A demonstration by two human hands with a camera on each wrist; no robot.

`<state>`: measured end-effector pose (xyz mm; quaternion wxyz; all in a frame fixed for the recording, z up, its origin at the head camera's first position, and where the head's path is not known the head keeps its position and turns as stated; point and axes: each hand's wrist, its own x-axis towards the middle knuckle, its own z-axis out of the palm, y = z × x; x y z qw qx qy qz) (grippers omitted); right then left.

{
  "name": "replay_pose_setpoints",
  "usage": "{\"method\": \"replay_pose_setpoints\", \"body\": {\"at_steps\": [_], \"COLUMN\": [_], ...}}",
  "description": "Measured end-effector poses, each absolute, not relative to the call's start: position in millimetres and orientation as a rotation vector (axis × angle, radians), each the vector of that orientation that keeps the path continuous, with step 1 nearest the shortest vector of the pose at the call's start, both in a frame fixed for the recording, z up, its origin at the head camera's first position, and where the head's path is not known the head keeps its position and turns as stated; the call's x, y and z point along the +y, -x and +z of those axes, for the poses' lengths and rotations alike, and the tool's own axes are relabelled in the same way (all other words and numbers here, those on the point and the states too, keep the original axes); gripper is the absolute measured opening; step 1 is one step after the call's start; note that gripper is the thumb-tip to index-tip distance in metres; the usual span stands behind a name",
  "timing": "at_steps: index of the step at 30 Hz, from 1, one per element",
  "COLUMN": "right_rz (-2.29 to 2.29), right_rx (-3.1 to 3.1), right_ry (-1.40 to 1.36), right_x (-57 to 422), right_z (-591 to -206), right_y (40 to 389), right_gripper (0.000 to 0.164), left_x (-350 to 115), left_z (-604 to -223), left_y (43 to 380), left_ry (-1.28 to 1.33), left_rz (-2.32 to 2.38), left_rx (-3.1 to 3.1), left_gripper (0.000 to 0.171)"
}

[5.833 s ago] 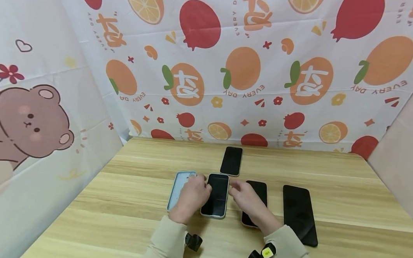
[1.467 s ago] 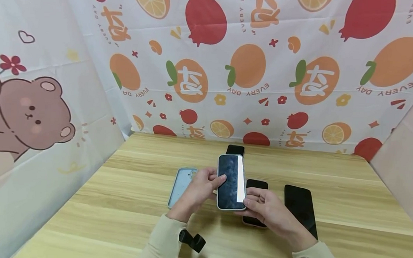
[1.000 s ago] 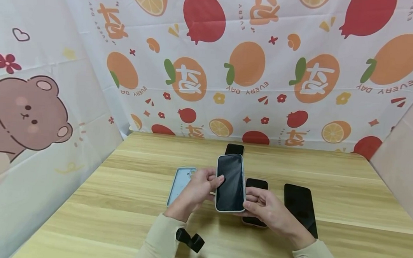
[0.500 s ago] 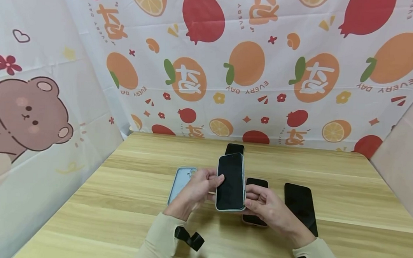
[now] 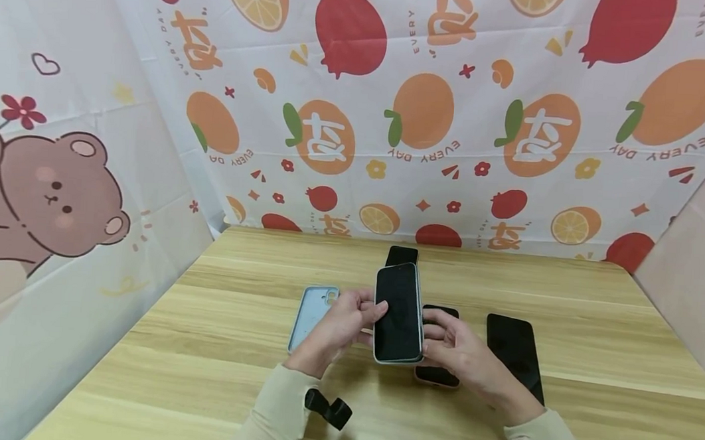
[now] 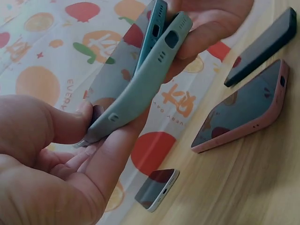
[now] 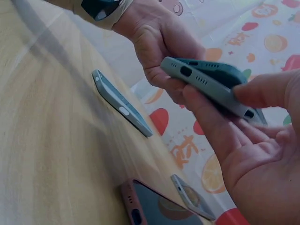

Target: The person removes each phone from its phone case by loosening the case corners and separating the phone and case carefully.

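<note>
A black-screened smartphone point(image 5: 398, 312) is up off the table, partly out of its pale blue-green phone case point(image 6: 140, 98). In both wrist views a wedge-shaped gap shows between them at the bottom end, and the case bends there. My left hand point(image 5: 341, 322) grips the left side, thumb over the screen edge and fingers behind. My right hand point(image 5: 468, 352) holds the case's lower right side, its thumb point(image 7: 262, 91) at the gap and its fingers under the case.
A separate light blue case point(image 5: 311, 316) lies at the left. A pink-cased phone point(image 5: 436, 378) is partly hidden behind the right hand. One phone point(image 5: 402, 255) lies farther back, and a large dark phone point(image 5: 513, 348) lies at the right. Printed cloth point(image 5: 369, 134) hangs behind the wooden table.
The smartphone and case have been lifted from the table by both hands. Within the last second, the phone's lower right part has come up from the case, and the gap has widened.
</note>
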<state>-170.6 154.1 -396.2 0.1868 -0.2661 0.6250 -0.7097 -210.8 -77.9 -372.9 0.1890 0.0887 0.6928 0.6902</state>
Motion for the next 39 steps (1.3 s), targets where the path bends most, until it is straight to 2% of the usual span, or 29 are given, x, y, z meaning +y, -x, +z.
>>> {"method": "replay_pose_setpoints", "body": {"at_steps": [3,5,12,19,25,33,39], "right_rz": [-1.989,-1.992,-1.983,-1.778,-1.605,-1.813,-1.927], "right_rx": [1.882,1.95,2.115,2.502,2.75,2.292,2.118], "right_ry": [0.709,0.685,0.625,0.569,0.46,0.498,0.392], "right_x": [152.0,149.8,142.8,138.3,136.4,137.5,150.0], "right_z": [-393.0,-391.1,-391.2,-390.2,-382.2,-375.8,-379.0], "right_y": [168.9,167.6,164.8,163.7,157.6,158.2,163.3], "right_gripper": [0.062,0.061,0.036,0.023,0.024,0.045,0.045], "left_x": [-77.3,-77.2,-76.1,-73.0,-70.6,-68.6,-73.7], "left_z": [-372.3,-372.6,-376.2,-379.4,-383.2,-382.3,-376.9], "left_y": [209.7,209.6,212.0,211.6,211.3,208.4,208.5], "left_ry": [-0.232,-0.215,-0.172,-0.16,-0.109,-0.087,-0.239], "left_rz": [1.919,1.913,1.89,1.838,1.819,1.813,1.859], "left_rx": [2.017,2.051,2.12,2.171,2.257,2.306,2.122], "left_gripper": [0.032,0.032,0.03,0.032,0.032,0.036,0.043]}}
